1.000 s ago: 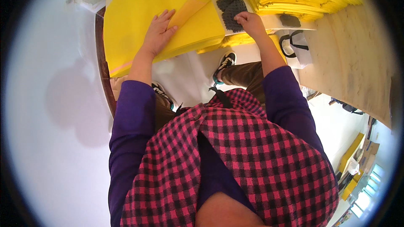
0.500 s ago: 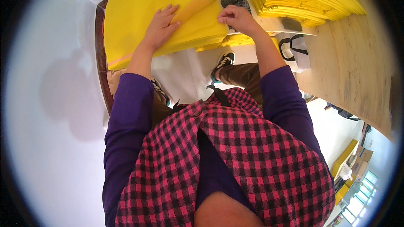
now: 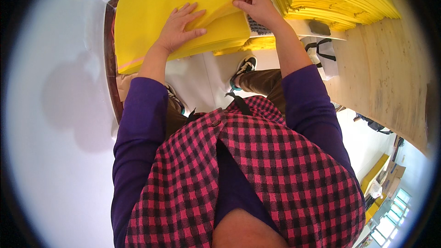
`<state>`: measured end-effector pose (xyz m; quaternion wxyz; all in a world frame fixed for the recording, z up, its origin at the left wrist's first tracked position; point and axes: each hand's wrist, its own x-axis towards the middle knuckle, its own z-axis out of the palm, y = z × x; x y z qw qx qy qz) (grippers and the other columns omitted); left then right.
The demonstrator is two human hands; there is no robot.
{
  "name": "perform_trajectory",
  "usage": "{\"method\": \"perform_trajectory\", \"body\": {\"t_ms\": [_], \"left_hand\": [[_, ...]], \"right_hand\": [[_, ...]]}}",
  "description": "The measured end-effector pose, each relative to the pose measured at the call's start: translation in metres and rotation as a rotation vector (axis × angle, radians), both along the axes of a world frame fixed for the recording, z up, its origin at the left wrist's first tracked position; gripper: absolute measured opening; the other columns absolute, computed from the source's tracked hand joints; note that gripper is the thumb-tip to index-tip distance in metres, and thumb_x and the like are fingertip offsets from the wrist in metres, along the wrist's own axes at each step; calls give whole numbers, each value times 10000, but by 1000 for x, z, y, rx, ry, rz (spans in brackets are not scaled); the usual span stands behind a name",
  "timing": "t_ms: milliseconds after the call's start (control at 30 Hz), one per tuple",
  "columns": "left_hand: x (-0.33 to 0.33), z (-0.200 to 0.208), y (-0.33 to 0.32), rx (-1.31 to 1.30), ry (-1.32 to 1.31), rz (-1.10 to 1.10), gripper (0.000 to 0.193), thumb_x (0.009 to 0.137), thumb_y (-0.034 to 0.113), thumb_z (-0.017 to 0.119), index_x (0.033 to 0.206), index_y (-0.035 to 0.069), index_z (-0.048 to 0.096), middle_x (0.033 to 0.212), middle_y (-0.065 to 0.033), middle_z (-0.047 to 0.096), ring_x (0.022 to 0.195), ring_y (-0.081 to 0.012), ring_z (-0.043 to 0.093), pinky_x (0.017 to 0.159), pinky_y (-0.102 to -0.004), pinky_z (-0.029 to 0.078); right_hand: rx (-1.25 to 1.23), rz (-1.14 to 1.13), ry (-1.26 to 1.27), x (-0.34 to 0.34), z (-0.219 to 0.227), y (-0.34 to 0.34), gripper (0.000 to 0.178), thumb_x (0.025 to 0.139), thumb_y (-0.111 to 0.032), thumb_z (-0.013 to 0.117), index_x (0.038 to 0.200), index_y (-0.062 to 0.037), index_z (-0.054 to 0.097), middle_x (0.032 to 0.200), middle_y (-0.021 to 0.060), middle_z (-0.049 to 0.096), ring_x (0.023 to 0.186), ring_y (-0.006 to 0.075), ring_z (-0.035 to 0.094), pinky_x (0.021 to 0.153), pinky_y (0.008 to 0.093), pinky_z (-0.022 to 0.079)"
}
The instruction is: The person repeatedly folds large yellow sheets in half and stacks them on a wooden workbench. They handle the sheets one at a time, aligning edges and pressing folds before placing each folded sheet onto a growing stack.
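Note:
A broad stack of thin yellow sheets (image 3: 142, 23), which look like soft fabric, lies on the work surface in front of me. My left hand (image 3: 179, 28) rests on top of the stack, fingers spread and palm down. At the sheets' right edge, my right hand (image 3: 258, 8) pinches the edge of a thin yellow sheet (image 3: 220, 14) between thumb and fingertips. That sheet is lifted into a slanting fold that runs between the two hands. Partly covered by my right hand and the sheets is a dark textured pad (image 3: 258, 26).
Piles of folded yellow sheets (image 3: 330, 2) stand at the far right. Near them are a dark block (image 3: 319, 28) on the table edge, a white bag (image 3: 327, 59) with black handles and a wooden panel (image 3: 381, 69). A white wall (image 3: 59, 124) rises on the left.
My right hand has moved slightly left and away from me, drawing up the pinched sheet's edge. The left thumb has spread outward, while that palm stays on the stack.

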<state>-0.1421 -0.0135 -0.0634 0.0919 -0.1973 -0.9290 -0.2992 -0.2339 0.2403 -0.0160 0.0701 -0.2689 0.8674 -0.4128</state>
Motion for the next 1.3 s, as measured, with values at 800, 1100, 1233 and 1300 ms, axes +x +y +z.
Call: {"method": "perform_trajectory", "body": {"t_ms": [800, 1100, 1233, 1300], "left_hand": [[-2, -3, -1, -7, -75, -10, 413, 891, 312, 543, 1283, 184, 552, 1457, -66, 366, 1390, -300, 226, 1142, -448, 97], [-2, -4, -2, -53, 4, -20, 527, 805, 515, 591, 1259, 247, 575, 1444, -106, 375, 1369, -323, 262, 1135, -457, 133], [-3, -3, -2, -55, -1, -30, 507, 804, 460, 606, 1265, 253, 569, 1446, -107, 371, 1370, -328, 258, 1136, -458, 131], [-2, -2, -3, -45, -24, -33, 481, 820, 387, 602, 1273, 232, 561, 1454, -100, 362, 1378, -319, 242, 1138, -452, 120]], "right_hand": [[-62, 79, -133, 8, -30, 30, 168, 750, -178, 736, 849, -63, 666, 819, 31, 545, 713, 150, 531, 665, 287, 449], [52, 88, 38, 0, -3, 10, 198, 835, -202, 672, 905, -21, 632, 809, 8, 541, 722, 100, 502, 657, 249, 429], [34, 14, 126, 2, -1, 6, 198, 836, -199, 667, 908, -17, 639, 758, 1, 562, 702, 94, 510, 653, 243, 434], [-48, -35, 170, 2, -6, 7, 198, 817, -206, 675, 904, -30, 650, 760, 14, 580, 693, 110, 524, 642, 255, 441]]}}
